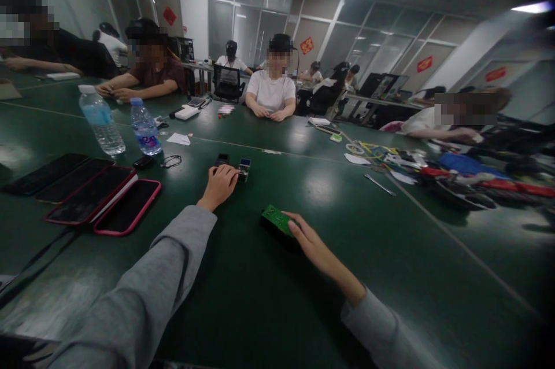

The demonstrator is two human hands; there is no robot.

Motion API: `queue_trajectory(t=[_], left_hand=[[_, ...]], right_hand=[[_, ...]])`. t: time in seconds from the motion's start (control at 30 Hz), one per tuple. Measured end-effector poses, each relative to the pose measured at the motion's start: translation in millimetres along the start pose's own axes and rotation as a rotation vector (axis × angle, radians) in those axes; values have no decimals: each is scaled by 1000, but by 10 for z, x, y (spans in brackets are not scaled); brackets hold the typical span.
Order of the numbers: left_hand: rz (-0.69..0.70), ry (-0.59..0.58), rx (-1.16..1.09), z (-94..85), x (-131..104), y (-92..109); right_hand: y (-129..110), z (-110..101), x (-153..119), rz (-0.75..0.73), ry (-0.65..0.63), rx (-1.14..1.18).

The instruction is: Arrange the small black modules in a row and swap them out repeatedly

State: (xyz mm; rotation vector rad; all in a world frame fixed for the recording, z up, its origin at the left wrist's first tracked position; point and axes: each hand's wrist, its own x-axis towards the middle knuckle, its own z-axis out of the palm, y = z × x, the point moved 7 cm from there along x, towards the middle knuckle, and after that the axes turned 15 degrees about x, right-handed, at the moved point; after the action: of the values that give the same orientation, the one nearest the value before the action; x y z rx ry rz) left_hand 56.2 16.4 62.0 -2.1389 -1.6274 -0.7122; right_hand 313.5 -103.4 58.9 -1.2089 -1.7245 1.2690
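Note:
My left hand reaches forward over the table with its fingers bent down around a small black device, which it partly hides. Its fingertips come close to a second small device with a little screen, just to the right. Nearer to me, my right hand grips the right end of a green circuit board with a dark underside. Its long fingers lie along the board's far edge, and the thumb is hidden.
Several phones lie at left, near two water bottles and a black cable. At right are a wrench and a heap of cables and tools on the green table. Other people sit across the table.

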Motion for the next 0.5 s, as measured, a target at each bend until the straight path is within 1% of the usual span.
queue_trajectory(t=[0.07, 0.1, 0.23, 0.3, 0.4, 0.5], left_hand=[[3, 8, 3, -3, 3, 9], [2, 12, 4, -4, 4, 13], [3, 21, 3, -7, 4, 21], [5, 26, 1, -11, 4, 22], [8, 37, 2, -18, 6, 21], [9, 35, 3, -6, 12, 18]], right_hand=[[-82, 236, 56, -38, -26, -4], [-127, 354, 99, -58, -58, 1], [-262, 809, 358, -117, -257, 102], [-304, 984, 494, -149, -333, 176], [-338, 1113, 638, -178, -353, 254], [-429, 1092, 669, -245, -280, 205]])
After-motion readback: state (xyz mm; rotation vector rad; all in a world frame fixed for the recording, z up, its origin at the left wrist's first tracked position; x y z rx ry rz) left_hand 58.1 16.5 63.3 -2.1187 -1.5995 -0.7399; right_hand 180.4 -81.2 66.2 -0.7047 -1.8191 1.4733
